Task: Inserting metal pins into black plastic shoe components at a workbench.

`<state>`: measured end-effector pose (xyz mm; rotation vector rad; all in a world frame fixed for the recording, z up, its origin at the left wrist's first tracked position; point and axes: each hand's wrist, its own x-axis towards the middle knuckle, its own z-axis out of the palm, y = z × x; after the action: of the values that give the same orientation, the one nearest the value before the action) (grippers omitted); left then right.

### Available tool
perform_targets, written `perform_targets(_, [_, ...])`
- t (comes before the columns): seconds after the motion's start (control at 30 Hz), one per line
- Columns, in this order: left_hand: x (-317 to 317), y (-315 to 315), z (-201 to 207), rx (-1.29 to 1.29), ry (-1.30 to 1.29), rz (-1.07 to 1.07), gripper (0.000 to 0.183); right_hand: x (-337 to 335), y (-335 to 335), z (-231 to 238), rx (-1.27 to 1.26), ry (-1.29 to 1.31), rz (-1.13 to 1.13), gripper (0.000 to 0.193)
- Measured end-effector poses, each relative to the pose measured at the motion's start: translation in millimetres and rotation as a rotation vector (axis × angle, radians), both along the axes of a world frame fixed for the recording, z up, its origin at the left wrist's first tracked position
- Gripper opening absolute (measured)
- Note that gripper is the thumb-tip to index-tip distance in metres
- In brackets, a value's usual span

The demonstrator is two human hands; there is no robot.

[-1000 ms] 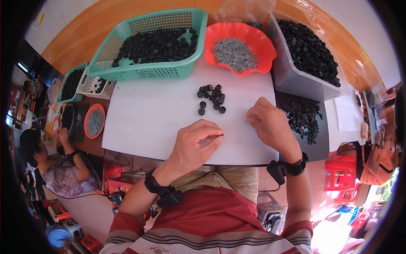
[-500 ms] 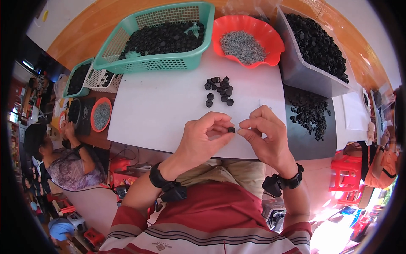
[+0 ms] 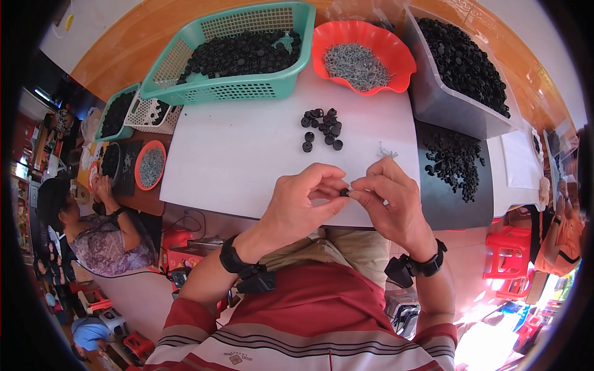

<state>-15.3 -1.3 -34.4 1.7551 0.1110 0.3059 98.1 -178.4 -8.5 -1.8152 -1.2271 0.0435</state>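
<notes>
Black piece (image 3: 344,193), small, rounded, in left of two pinched hands (image 3: 303,199) (image 3: 392,196), right's hold hidden, smooth tabletop (image 3: 235,157) beneath

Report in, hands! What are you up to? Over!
Left hand: pinching black cap. Right hand: up close at cap, grip unclear. Nothing seen blocking cap; loose pins lie just beyond right hand.
</notes>
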Motion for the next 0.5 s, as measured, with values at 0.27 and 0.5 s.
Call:
perform_targets(0.27, [-0.5, -1.0, 1.8, 0.059, -0.036, -0.022, 0.036, -1.3, -1.7, -2.8, 0.007, -0.049, 0.01, 0.017])
perform_targets(0.5, [-1.5, -1.1, 3.8, -0.054, 0.027, -0.049, 0.029, 0.0, -4.2, -3.1, -0.015, -0.096, 0.087, 0.028])
